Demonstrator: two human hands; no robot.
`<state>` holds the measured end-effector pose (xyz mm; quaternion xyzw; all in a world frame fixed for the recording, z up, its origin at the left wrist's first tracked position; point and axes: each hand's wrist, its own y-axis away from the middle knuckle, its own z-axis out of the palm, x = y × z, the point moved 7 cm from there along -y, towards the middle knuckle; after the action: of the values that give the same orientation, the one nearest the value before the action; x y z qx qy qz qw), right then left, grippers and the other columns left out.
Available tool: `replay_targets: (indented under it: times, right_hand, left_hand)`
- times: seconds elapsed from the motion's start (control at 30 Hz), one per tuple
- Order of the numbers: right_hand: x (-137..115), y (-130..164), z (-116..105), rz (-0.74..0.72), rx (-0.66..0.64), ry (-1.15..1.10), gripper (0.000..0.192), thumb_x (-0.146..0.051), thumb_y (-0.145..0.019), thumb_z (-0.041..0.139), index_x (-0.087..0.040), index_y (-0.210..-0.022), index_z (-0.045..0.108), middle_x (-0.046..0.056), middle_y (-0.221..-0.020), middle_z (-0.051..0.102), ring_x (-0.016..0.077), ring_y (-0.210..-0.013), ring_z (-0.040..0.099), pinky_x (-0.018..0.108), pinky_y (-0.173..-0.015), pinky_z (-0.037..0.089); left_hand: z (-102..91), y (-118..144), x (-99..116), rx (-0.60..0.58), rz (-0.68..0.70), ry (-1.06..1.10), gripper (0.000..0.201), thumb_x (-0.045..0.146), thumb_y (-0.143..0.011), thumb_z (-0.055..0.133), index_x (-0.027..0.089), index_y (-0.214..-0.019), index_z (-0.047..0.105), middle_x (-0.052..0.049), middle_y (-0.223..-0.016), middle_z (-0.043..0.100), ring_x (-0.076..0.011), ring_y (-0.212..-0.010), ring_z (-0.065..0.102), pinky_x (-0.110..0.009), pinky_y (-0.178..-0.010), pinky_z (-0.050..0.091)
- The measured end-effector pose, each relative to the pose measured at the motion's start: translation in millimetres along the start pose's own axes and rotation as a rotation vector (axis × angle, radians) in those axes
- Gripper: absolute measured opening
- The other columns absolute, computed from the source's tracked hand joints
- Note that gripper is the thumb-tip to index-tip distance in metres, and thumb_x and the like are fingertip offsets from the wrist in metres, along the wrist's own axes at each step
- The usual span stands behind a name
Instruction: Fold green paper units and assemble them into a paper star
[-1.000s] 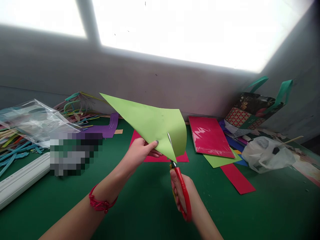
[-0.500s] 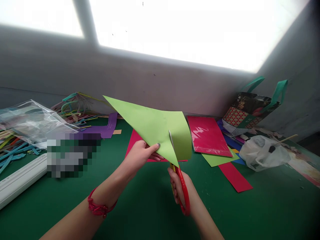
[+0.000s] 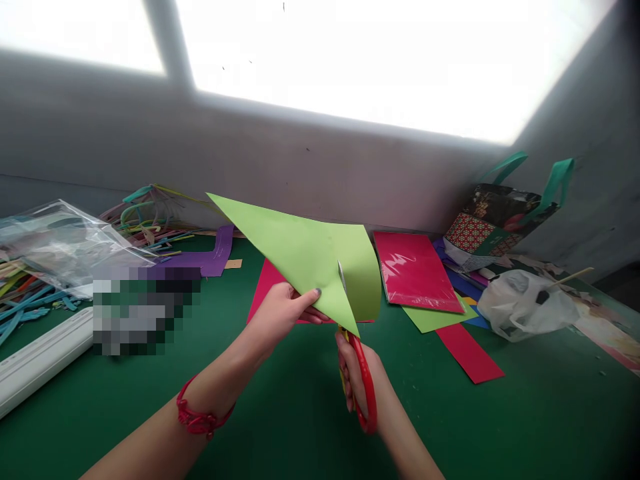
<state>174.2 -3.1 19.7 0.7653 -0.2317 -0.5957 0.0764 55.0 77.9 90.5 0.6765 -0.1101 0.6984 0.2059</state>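
A light green paper sheet (image 3: 300,250) is held up above the green table (image 3: 300,413), pinched at its lower edge by my left hand (image 3: 283,310). A red bracelet sits on that wrist. My right hand (image 3: 363,383) grips red-handled scissors (image 3: 363,380). Their blades (image 3: 343,280) point up into the sheet's lower right part, where the cut strip curls to the right. A red paper sheet (image 3: 265,293) lies flat under the green one.
A wrapped red paper pack (image 3: 415,270), coloured paper pieces (image 3: 467,350), a white plastic bag (image 3: 525,303) and a patterned gift bag (image 3: 500,217) lie right. A clear bag (image 3: 65,243), coloured strips (image 3: 150,217), purple paper (image 3: 215,253) and a white bar (image 3: 40,357) lie left.
The scissors have moved a little up into the green sheet, and the cut part curls further to the right. My left hand has shifted slightly with the paper.
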Motion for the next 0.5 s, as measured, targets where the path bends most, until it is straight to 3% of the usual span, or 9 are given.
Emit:
replay_targets:
  times: [0.3,0.5]
  right_hand:
    - [7.8,-3.8,1.1,0.065,-0.042,-0.015,0.052,-0.071,-0.070,0.037,-0.020,-0.062,0.043,-0.008,-0.035,0.032,0.0076,-0.024,0.033,0.021,-0.024,0.033]
    - [6.7,-3.7,-2.7,0.097,-0.004,0.039,0.050,-0.069,-0.071,0.038,-0.020,-0.061,0.044,-0.008,-0.034,0.032,0.0075,-0.023,0.032,0.021,-0.023,0.032]
  left_hand:
    - [-0.4,-0.1,-0.6,0.005,0.002,0.003,0.029,0.032,-0.075,0.058,0.008,-0.088,0.064,-0.011,-0.074,0.070,-0.0217,-0.067,0.067,-0.031,-0.067,0.054]
    - [-2.1,-0.3,-2.4,0.018,-0.013,0.000,0.028,0.033,-0.074,0.058,0.008,-0.088,0.064,-0.011,-0.075,0.070,-0.0222,-0.067,0.066,-0.032,-0.067,0.054]
